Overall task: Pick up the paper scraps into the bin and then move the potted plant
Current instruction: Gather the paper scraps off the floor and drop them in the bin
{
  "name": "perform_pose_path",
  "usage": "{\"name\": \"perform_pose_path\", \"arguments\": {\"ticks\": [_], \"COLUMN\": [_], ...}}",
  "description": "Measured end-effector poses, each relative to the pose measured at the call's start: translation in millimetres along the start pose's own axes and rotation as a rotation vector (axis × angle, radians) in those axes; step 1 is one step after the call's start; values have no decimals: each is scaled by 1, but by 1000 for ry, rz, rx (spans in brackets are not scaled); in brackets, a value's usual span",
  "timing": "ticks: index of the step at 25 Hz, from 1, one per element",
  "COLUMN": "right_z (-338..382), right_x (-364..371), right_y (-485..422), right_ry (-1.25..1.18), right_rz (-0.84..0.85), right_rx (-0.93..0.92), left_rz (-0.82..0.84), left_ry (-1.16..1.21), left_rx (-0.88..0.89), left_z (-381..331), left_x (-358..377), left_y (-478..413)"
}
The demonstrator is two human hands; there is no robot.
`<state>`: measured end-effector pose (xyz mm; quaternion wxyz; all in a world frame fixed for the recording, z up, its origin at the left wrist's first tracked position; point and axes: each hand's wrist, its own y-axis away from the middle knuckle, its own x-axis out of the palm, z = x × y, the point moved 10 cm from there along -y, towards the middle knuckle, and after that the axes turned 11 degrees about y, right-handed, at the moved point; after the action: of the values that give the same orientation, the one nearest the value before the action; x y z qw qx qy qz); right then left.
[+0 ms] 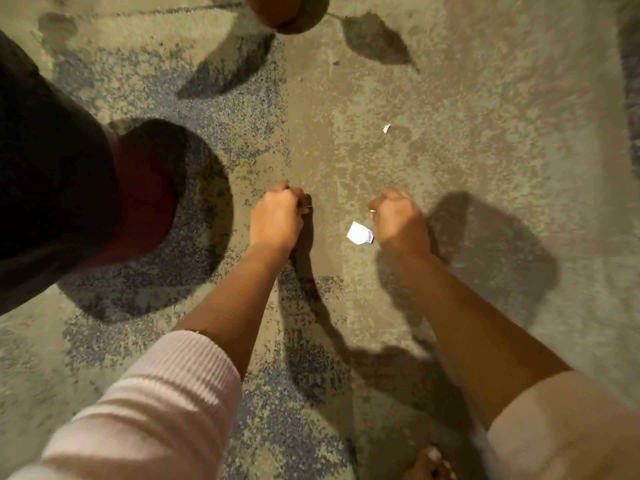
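Head view: both hands low over mottled concrete floor (485, 116). Left hand (277, 216) fingers curled tight; cannot tell if holding anything. Right hand (398, 220) curled, pinching paper sliver (373, 211). Paper scrap (360, 233) on floor, just beside right hand. Smaller scrap (387, 128) farther ahead. Dark bin (52, 168) left of hands; brown pot (287, 12) well ahead, cropped.
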<state>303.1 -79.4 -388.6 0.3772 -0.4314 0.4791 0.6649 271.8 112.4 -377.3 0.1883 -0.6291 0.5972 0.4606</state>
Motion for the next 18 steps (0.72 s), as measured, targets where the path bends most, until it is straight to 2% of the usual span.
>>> {"name": "perform_pose_path", "arguments": {"ticks": [2, 4, 6, 9, 14, 18], "right_z": [-20, -45, -63, -69, -44, -24], "right_x": [-4, -13, -14, -9, -21, -41], "right_y": [-3, 10, 26, 38, 20, -22], "right_ry": [-160, -368, -449, -380, -315, -160], "right_rz": [17, -46, -74, -52, -105, -164], "right_rx": [137, 274, 326, 290, 99, 62], "left_rz": [-2, 6, 67, 151, 277, 199], "left_ry": [48, 139, 213, 250, 66, 112], "left_rx": [-41, -57, -11, 95, 139, 124], "left_z": [-4, -11, -25, -50, -65, -62], "left_x": [1, 6, 19, 37, 68, 67], "left_y": [8, 19, 33, 46, 44, 36]}}
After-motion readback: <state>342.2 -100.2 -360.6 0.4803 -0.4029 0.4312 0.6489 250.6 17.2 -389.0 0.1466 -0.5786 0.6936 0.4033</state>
